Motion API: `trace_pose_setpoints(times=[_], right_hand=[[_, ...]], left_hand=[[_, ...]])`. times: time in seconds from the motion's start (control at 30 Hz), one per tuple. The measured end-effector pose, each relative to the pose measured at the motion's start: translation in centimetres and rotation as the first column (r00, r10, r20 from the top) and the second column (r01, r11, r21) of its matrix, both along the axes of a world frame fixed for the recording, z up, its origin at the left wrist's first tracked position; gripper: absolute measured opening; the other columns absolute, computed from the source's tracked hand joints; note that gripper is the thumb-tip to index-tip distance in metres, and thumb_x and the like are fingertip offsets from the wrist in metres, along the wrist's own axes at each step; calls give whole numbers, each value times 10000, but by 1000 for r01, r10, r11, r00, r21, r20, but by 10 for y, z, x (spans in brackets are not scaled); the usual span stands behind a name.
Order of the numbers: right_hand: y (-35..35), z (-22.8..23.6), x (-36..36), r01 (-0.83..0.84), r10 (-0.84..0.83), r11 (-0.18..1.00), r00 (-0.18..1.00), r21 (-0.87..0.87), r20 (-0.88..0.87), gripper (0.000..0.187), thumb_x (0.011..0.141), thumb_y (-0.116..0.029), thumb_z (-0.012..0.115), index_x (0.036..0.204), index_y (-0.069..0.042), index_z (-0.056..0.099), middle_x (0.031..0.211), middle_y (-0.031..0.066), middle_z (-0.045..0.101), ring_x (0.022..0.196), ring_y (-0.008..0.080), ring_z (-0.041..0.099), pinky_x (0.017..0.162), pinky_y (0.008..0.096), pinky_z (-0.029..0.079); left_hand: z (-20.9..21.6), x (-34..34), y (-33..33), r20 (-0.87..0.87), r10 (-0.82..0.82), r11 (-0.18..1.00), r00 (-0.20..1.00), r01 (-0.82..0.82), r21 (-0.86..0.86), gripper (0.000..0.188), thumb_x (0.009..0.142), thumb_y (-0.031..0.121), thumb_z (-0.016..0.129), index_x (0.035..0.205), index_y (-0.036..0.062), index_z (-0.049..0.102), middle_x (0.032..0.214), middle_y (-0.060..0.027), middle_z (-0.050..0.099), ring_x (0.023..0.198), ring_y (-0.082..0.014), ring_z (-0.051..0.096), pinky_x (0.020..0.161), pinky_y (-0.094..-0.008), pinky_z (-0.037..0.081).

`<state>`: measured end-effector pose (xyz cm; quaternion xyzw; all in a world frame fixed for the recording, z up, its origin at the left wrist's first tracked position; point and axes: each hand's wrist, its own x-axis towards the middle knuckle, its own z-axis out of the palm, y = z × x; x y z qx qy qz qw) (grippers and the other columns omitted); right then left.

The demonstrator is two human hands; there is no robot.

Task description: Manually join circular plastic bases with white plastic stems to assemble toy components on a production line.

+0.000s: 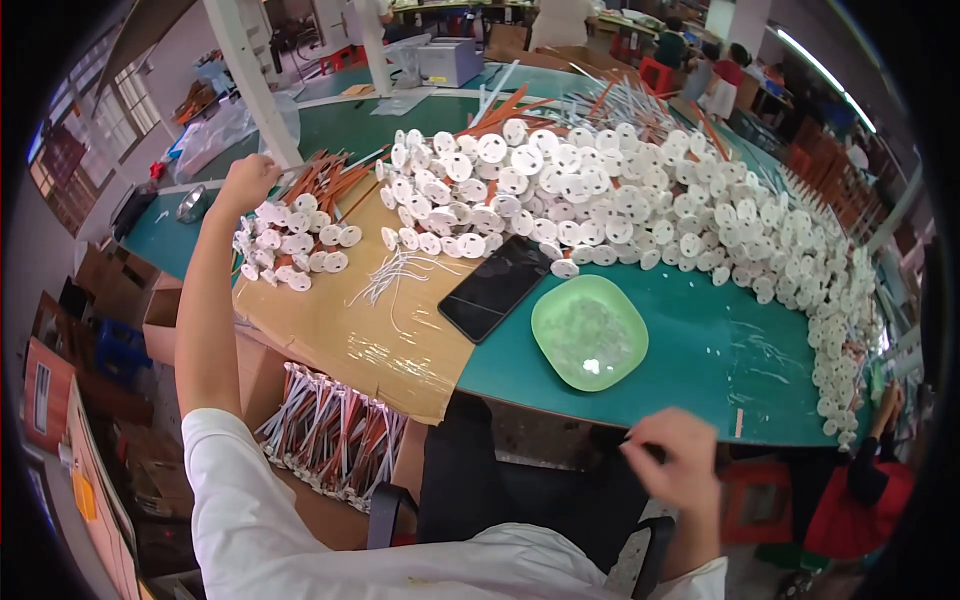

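Observation:
My left hand (250, 183) reaches out at the far left, fingers curled closed, beside a small heap of white round discs (297, 243) on brown and white sticks. What its fingers hold, if anything, I cannot make out. Slightly blurred, my right hand (678, 458) hovers off the table's front edge, fingers loosely bent and thumb apart, with nothing visible between them. A light green bowl (545, 318) with small clear or whitish bits inside sits on the green table (680, 330). Left of it lies a black phone (492, 290), and thin white ties (390, 275) are scattered on brown cardboard (345, 330).
A long heap of white discs on sticks (600, 180) curves along the table's back and right side. Below the table's left front stands a carton of bundled sticks (335, 440). A white post (255, 85) rises near my left hand. Another person (870, 495) sits at right.

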<state>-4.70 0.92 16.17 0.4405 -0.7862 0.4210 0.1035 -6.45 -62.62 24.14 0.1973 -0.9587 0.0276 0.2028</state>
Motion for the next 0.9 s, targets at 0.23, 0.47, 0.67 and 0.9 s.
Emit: trace_pose_setpoints(times=[0.23,0.47,0.67,0.9], right_hand=[[-72,85,-119,-8,20,999,959,42,-284,90,731,-6,700,779,-31,628,745,72,644,656,175,598,583,293,438],[-221,79,-199,-120,120,992,831,35,-543,143,762,-72,693,897,-39,661,892,97,683,828,275,647,747,365,513],[-276,93,-218,230,78,773,890,591,-449,341,677,-82,712,1016,-111,686,959,97,688,954,290,651,855,410,533],[-218,125,-185,80,65,962,861,261,-504,408,613,-148,749,1017,-104,709,929,141,700,916,316,655,811,388,541]], left_hand=[[14,12,26,-123,-108,987,986,92,-131,244,855,203,624,903,-35,654,835,-251,654,863,-427,632,789,-467,498],[-28,1,-8,155,248,966,956,-233,-112,321,787,230,705,1003,-2,654,1025,-231,648,964,-390,626,854,-467,507],[0,53,112,-538,-193,981,820,181,-76,323,792,204,727,1038,8,653,930,-195,663,855,-316,646,774,-386,497],[-97,178,315,-705,-146,404,694,693,598,160,736,19,746,879,-3,678,864,-92,702,766,-159,656,696,-279,507]])
